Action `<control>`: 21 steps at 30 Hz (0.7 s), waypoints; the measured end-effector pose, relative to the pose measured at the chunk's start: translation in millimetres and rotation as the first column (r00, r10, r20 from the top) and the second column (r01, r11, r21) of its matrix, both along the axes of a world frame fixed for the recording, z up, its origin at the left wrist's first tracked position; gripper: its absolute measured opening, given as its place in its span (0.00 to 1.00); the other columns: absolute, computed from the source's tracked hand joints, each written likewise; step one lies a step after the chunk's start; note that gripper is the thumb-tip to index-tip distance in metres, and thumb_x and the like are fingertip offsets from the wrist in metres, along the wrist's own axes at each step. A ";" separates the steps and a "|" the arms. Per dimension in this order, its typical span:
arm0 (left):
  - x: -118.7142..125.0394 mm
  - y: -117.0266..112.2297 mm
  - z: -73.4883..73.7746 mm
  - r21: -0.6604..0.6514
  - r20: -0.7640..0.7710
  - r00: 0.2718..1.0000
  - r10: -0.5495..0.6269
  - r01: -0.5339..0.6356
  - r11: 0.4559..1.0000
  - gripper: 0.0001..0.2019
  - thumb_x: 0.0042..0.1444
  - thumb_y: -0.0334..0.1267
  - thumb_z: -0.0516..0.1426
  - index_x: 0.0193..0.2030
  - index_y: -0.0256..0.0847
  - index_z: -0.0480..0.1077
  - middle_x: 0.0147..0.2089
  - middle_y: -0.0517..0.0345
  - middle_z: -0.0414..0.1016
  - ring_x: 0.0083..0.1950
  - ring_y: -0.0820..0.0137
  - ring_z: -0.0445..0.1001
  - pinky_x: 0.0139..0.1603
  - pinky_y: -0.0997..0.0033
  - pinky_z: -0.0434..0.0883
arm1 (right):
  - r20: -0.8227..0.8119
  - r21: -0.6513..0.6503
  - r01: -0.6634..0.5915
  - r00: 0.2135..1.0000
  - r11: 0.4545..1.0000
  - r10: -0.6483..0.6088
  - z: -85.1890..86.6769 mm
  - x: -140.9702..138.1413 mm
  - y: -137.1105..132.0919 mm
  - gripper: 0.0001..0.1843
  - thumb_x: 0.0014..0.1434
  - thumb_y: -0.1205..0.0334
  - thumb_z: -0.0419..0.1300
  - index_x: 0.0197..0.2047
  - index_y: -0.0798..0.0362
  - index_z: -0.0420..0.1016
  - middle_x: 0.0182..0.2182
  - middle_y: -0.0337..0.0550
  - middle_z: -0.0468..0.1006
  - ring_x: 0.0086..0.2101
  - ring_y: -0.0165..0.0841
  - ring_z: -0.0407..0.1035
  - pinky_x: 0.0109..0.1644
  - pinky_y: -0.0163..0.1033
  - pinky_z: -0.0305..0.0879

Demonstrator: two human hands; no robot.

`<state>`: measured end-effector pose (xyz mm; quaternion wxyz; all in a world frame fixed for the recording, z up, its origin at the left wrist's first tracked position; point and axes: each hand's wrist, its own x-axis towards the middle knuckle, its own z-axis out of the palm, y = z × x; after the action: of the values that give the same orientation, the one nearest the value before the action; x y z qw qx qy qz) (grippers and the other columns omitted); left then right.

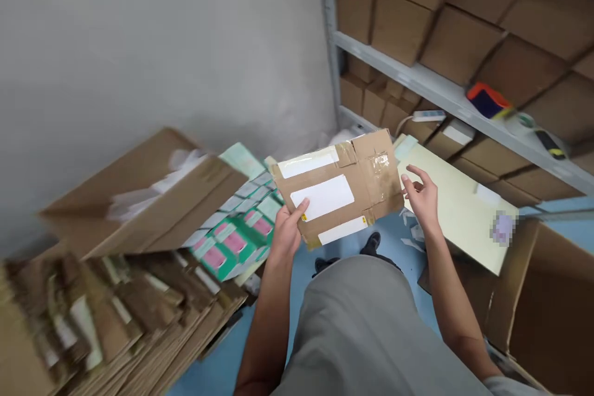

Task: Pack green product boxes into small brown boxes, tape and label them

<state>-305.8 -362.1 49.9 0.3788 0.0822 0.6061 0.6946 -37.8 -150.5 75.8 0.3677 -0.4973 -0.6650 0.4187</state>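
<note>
A flattened cardboard box with white labels and clear tape hangs in front of me at waist height. My left hand grips its left lower edge, thumb pressed on top near the middle label. Just off the right edge of the cardboard is my right hand, its fingers apart and bent, with nothing visible in them. Below and to the left lie green-and-pink packages in rows. A pale yellow board is behind my right hand.
Flattened cardboard is stacked at lower left, below an open carton holding white plastic. Metal shelving filled with brown boxes stands at upper right. Another open carton is at lower right. Paper scraps lie on the blue floor.
</note>
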 end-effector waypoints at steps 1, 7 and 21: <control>11.6 27.4 -4.0 -0.018 0.003 0.998 -0.062 0.062 0.998 0.38 0.40 0.65 0.81 0.52 0.41 0.84 0.50 0.44 0.91 0.63 0.42 0.87 0.64 0.47 0.86 | 0.007 -0.033 0.018 1.000 0.999 -0.017 -9.5 22.8 15.2 0.37 0.69 0.33 0.66 0.69 0.49 0.82 0.62 0.60 0.86 0.30 0.37 0.78 0.35 0.47 0.81; 87.5 171.8 -33.8 -0.085 -0.028 0.928 -0.372 0.368 0.926 0.43 0.37 0.66 0.81 0.53 0.39 0.82 0.51 0.43 0.91 0.58 0.46 0.89 0.62 0.49 0.84 | -0.010 -0.199 0.158 0.987 0.967 -0.163 -65.4 143.2 78.2 0.40 0.65 0.31 0.67 0.66 0.54 0.82 0.53 0.59 0.90 0.33 0.40 0.82 0.44 0.48 0.82; 183.7 371.9 -153.5 -0.313 -0.228 0.570 -0.789 0.725 0.614 0.20 0.58 0.41 0.66 0.55 0.39 0.73 0.64 0.35 0.82 0.70 0.55 0.81 0.77 0.56 0.71 | 0.267 -0.274 0.536 0.840 0.798 -0.472 -199.7 240.5 113.6 0.16 0.69 0.45 0.54 0.50 0.47 0.71 0.54 0.65 0.87 0.53 0.52 0.82 0.63 0.58 0.78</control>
<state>-122.1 9.7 -103.5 0.5339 0.4190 0.6293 0.3788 202.7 -36.9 -123.9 0.3117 -0.7490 -0.4569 0.3649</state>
